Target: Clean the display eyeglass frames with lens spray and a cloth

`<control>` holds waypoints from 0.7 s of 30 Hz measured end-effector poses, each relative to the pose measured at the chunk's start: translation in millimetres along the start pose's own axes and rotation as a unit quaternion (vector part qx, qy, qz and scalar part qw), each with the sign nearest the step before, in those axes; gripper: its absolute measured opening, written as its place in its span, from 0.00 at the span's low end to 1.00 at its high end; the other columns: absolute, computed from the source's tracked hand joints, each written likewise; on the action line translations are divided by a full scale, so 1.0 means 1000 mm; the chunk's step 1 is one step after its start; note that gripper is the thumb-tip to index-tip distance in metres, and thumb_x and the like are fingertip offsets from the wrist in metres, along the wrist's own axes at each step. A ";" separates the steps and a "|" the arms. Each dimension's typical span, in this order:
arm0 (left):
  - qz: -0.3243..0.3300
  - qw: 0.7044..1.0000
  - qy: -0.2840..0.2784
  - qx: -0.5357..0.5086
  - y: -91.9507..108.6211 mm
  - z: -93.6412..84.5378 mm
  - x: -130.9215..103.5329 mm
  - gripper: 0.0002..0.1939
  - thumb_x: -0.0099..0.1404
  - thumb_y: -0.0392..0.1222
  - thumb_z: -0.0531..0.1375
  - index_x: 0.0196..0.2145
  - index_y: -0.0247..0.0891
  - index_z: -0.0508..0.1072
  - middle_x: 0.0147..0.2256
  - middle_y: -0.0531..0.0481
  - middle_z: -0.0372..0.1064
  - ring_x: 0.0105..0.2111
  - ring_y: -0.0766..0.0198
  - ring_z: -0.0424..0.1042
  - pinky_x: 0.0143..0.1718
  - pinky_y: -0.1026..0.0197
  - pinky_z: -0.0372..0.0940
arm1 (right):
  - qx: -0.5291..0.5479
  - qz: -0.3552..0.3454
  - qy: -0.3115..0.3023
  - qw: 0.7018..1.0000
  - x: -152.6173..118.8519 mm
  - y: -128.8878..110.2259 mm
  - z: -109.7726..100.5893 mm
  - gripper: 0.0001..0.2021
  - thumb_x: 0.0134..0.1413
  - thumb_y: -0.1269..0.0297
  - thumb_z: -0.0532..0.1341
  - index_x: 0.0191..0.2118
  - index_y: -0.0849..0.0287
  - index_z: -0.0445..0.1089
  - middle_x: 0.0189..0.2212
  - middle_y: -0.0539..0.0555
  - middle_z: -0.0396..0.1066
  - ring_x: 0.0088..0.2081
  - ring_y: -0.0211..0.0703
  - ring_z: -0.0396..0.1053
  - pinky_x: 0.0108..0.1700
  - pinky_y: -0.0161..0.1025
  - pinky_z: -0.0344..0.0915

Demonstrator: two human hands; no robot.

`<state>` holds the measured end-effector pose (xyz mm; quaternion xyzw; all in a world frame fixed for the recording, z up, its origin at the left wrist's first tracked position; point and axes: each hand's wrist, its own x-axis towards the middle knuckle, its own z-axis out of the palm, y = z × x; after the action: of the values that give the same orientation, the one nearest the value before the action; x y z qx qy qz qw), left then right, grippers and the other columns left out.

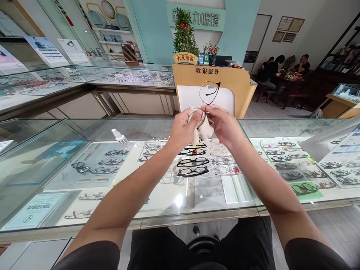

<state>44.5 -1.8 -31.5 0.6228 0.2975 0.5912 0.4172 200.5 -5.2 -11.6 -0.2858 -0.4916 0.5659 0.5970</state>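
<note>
Above the glass counter I hold a pair of eyeglasses [210, 93] turned on end, one clear lens pointing up with its dark rim and temple showing. My left hand [182, 129] is closed on a cream cleaning cloth [206, 130], which is folded around the lower part of the eyeglasses, so the second lens is hidden. The fingers of my right hand [225, 123] pinch the frame near its middle, just over the cloth. A white spray bottle [121, 138] stands on the counter to the left of my hands.
The glass display counter [165, 215] spans in front of me, with several rows of eyeglass frames [193, 162] inside. A white sign [334, 144] stands at the right. Beyond are a wooden cashier desk [242, 84], more display cases and several seated people [274, 71].
</note>
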 end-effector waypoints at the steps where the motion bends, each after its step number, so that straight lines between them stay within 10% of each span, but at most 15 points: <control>1: 0.003 1.000 0.010 0.002 -0.001 0.000 0.000 0.32 0.66 0.74 0.69 0.30 0.41 0.71 0.27 0.53 0.67 0.27 0.64 0.63 0.29 0.60 0.61 | 0.004 0.003 0.001 1.000 0.000 0.001 0.000 0.11 0.49 0.53 0.76 0.35 0.52 0.82 0.39 0.48 0.82 0.44 0.44 0.75 0.47 0.41 0.72; 14: -0.077 0.992 0.079 -0.068 -0.010 -0.035 0.028 0.26 0.64 0.67 0.74 0.36 0.40 0.78 0.33 0.50 0.76 0.37 0.62 0.77 0.39 0.61 0.71 | -0.134 -0.108 0.047 0.984 0.013 -0.010 -0.037 0.08 0.58 0.51 0.75 0.41 0.45 0.86 0.51 0.49 0.85 0.57 0.50 0.76 0.62 0.53 0.69; 21: -0.178 0.983 0.036 -0.033 0.001 -0.062 0.035 0.22 0.64 0.60 0.74 0.40 0.37 0.81 0.37 0.44 0.82 0.41 0.54 0.82 0.42 0.59 0.77 | -0.357 -0.363 0.001 0.861 -0.001 -0.014 -0.024 0.05 0.67 0.52 0.73 0.42 0.41 0.88 0.36 0.50 0.76 0.46 0.49 0.71 0.56 0.55 0.68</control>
<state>-12.2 38.3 -16.6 0.5241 0.3986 0.5387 0.5255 228.2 -4.1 -7.5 -0.2817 -0.7283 0.0947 0.6175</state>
